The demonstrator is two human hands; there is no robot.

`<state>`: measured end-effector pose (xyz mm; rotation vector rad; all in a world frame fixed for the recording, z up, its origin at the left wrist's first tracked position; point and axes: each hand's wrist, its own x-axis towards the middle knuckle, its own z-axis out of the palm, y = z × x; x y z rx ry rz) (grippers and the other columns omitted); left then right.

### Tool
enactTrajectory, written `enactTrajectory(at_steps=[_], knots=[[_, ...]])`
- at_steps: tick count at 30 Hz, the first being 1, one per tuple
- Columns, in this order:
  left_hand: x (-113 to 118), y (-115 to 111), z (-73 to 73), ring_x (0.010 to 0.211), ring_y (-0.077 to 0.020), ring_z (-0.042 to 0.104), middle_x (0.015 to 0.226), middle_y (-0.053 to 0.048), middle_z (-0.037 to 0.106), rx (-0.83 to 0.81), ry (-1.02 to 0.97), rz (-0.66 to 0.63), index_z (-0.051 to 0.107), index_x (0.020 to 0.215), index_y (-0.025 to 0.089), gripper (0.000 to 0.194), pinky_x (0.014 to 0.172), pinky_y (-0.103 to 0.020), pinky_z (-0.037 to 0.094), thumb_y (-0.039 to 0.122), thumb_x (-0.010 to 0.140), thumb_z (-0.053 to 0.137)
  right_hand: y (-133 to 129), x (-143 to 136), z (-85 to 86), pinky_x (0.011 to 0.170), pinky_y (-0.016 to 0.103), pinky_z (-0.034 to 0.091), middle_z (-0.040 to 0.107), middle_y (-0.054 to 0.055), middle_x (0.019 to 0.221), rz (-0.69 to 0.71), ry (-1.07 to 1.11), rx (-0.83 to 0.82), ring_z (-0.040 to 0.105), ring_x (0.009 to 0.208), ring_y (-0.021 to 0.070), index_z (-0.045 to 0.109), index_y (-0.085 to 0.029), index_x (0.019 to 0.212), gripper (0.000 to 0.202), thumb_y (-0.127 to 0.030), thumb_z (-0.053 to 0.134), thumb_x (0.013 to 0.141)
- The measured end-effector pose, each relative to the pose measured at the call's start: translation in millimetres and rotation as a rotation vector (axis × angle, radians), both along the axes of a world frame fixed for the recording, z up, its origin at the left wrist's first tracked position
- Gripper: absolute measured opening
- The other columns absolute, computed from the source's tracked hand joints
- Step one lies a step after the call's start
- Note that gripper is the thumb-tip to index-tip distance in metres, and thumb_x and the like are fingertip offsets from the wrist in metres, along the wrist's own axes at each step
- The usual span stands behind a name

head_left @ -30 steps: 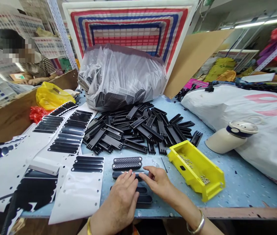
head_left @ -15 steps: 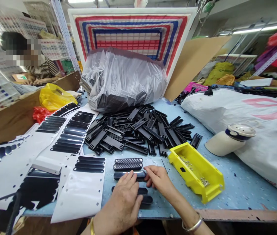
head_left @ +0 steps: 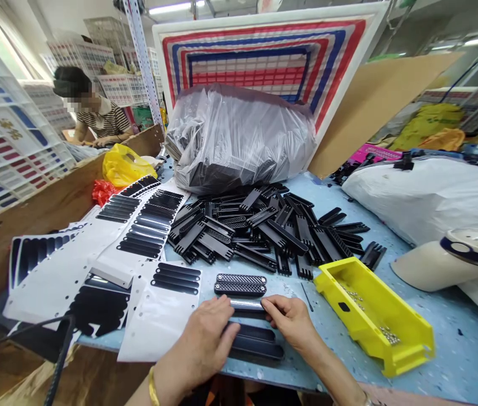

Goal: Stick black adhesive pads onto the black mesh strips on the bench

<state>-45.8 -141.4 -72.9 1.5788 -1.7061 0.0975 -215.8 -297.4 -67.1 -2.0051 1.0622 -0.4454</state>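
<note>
In front of me a glossy-topped black plastic bar (head_left: 245, 307) lies crosswise between my hands. The thumb and fingers of my right hand (head_left: 293, 324) pinch its right end. My left hand (head_left: 207, 335) rests at its left end with fingers stretched out and thumb apart, hiding that end. Just beyond lie two black bars with textured faces (head_left: 240, 285), side by side. Closer to me, two smooth black bars (head_left: 260, 342) lie partly under my left hand. On the left is a white backing sheet (head_left: 154, 324) with several black adhesive strips (head_left: 176, 278).
A large pile of black plastic bars (head_left: 264, 225) covers the middle. Behind it sits a bulky plastic bag (head_left: 239, 135). At right stand a yellow bin (head_left: 370, 321) with small screws and a white bottle (head_left: 442, 262). A co-worker (head_left: 99, 115) sits far left.
The view has turned to the left, so the scene sits further right. My right hand stays at the bar's right end; my left hand has slid toward its left end, uncovering more of it.
</note>
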Motion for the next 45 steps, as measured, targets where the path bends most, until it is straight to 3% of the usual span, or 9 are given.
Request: enactTrajectory(at_steps=[7,14,19,23,27,32,36,40,45], knots=[[37.4,0.2,-22.4,0.068,-0.0203,0.07,0.078,-0.008,0.073,-0.112,0.036,0.292,0.067,0.093,0.017,0.025,0.061,-0.029,0.056,0.016,0.09,0.043,0.6,2.5,4.5,0.051,0.028,0.044,0.058,0.004,0.053,0.002,0.028,0.015,0.055,0.051,0.018,0.061,-0.018,0.058,0.046,-0.058,0.045,0.074],[17.6,-20.3,-16.2,0.06,-0.0194,0.065,0.064,-0.006,0.067,0.332,0.13,0.22,0.062,0.065,0.018,0.029,0.056,-0.027,0.043,0.019,0.088,0.046,1.0,-5.0,7.0,0.05,0.027,0.04,0.052,0.0,0.05,0.105,0.116,-0.061,0.052,0.049,0.0165,0.058,-0.019,0.059,0.043,-0.053,0.041,0.078],[30.8,-5.9,-19.4,0.066,-0.0186,0.067,0.072,-0.006,0.07,0.184,0.232,0.164,0.069,0.083,0.018,0.024,0.062,-0.026,0.047,0.016,0.086,0.046,-6.2,-17.0,9.4,0.049,0.03,0.038,0.055,0.003,0.047,0.115,0.207,-0.363,0.054,0.048,0.0189,0.054,-0.022,0.049,0.051,-0.054,0.037,0.084],[86.6,24.8,-20.9,0.082,-0.0227,0.069,0.089,-0.011,0.073,-0.064,0.183,0.497,0.069,0.097,0.015,0.024,0.075,-0.032,0.051,0.023,0.084,0.05,-16.9,-11.0,15.9,0.057,0.032,0.05,0.073,0.006,0.068,0.078,0.073,-0.495,0.068,0.062,0.0241,0.072,-0.023,0.071,0.04,-0.051,0.046,0.084],[127.6,49.6,-18.7,0.067,-0.0246,0.065,0.067,-0.005,0.066,0.216,0.317,0.847,0.069,0.095,0.014,0.027,0.066,-0.034,0.048,0.033,0.076,0.063,1.6,27.7,22.7,0.063,0.03,0.054,0.074,0.006,0.076,0.263,-0.064,-0.586,0.07,0.066,0.0214,0.074,-0.022,0.083,0.03,-0.039,0.049,0.086],[121.1,39.5,-22.9,0.057,-0.017,0.057,0.053,0.006,0.055,0.275,0.791,0.691,0.067,0.11,0.013,0.05,0.065,-0.029,0.045,0.018,0.061,0.065,45.4,100.5,25.6,0.068,0.032,0.052,0.07,0.009,0.081,0.591,0.129,-0.58,0.067,0.075,0.0227,0.073,-0.017,0.092,0.025,-0.02,0.05,0.084],[113.8,41.3,-33.5,0.046,-0.0116,0.047,0.049,0.008,0.052,0.136,1.309,0.52,0.067,0.103,0.008,0.052,0.051,-0.024,0.037,0.022,0.053,0.067,50.8,148.5,32.9,0.081,0.035,0.049,0.07,0.012,0.098,0.563,0.247,-0.552,0.065,0.092,0.0259,0.071,-0.014,0.104,0.029,-0.016,0.057,0.079],[113.2,61.5,-43.0,0.043,-0.0073,0.04,0.045,0.006,0.048,0.091,1.394,0.51,0.063,0.063,0.013,0.018,0.046,-0.021,0.027,0.021,0.048,0.071,44.3,183.8,39.0,0.082,0.034,0.045,0.071,0.011,0.097,0.529,0.253,-0.464,0.064,0.092,0.0255,0.073,-0.014,0.099,0.024,-0.018,0.057,0.08],[106.5,77.5,-41.3,0.048,-0.0074,0.046,0.051,0.004,0.055,-0.088,1.52,0.398,0.064,0.062,0.014,0.018,0.05,-0.019,0.033,0.023,0.055,0.077,45.1,209.4,30.2,0.064,0.029,0.042,0.072,0.007,0.077,0.566,0.23,-0.35,0.063,0.07,0.0212,0.074,-0.013,0.095,0.025,-0.021,0.057,0.079]])
